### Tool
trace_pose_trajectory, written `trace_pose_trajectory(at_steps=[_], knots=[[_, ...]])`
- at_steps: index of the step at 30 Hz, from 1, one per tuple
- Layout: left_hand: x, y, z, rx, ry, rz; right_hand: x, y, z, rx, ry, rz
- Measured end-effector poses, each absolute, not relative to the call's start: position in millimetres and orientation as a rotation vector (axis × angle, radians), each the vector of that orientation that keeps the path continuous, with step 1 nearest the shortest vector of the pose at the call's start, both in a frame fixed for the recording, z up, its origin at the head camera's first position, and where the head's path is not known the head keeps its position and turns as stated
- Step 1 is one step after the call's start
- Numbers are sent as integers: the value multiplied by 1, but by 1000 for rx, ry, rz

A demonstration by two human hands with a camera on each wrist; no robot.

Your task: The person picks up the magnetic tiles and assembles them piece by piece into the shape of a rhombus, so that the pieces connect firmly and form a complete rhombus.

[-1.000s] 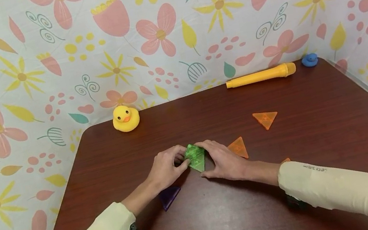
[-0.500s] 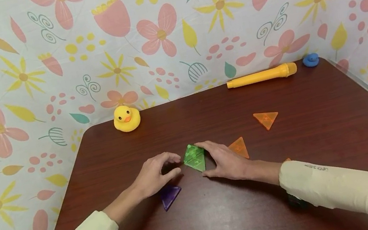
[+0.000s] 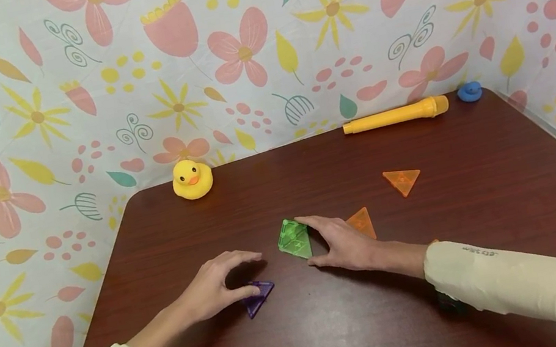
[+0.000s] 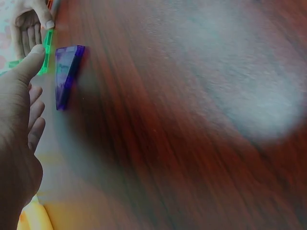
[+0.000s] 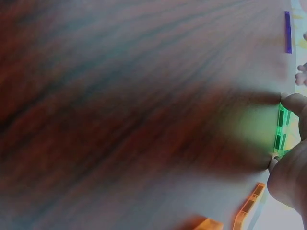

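Green translucent triangular magnetic tiles lie together at mid-table. My right hand grips them by the edges, thumb at the near corner and fingers at the far one; the right wrist view has both fingertips at the ends of the green edge. A purple triangular tile lies flat to the near left. Over it reaches my left hand, fingers spread and thumb overlapping the tile in the head view. In the left wrist view a gap shows between that hand and the purple tile.
Orange triangular tiles lie right of the green ones; a further orange tip peeks past the right sleeve. Along the back stand a yellow duck, a yellow toy microphone and a blue duck, before a flowered cloth.
My left hand has let go of the green tiles and moved left and nearer, to the purple tile. The right hand has stayed at the green tiles.
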State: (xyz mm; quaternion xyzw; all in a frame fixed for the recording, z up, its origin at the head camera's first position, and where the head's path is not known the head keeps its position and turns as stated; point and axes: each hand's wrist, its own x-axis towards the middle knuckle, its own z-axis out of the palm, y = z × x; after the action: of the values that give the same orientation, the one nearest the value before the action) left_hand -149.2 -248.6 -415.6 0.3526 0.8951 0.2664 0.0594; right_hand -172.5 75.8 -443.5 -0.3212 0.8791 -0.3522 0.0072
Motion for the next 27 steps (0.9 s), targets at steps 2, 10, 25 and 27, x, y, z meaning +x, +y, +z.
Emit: trace_pose_trajectory(at_steps=[2, 10, 25, 27], knots=[[-146, -252, -416, 1087, 2706, 794, -173, 76, -443, -1004, 2750, -1096], [-137, -258, -423, 1149, 2675, 782, -173, 77, -442, -1002, 2736, -1086], [-133, -265, -425, 1165, 2614, 783, -172, 77, -440, -993, 2715, -1059], [-134, -266, -426, 1174, 2614, 787, -172, 78, -440, -996, 2718, -1055]])
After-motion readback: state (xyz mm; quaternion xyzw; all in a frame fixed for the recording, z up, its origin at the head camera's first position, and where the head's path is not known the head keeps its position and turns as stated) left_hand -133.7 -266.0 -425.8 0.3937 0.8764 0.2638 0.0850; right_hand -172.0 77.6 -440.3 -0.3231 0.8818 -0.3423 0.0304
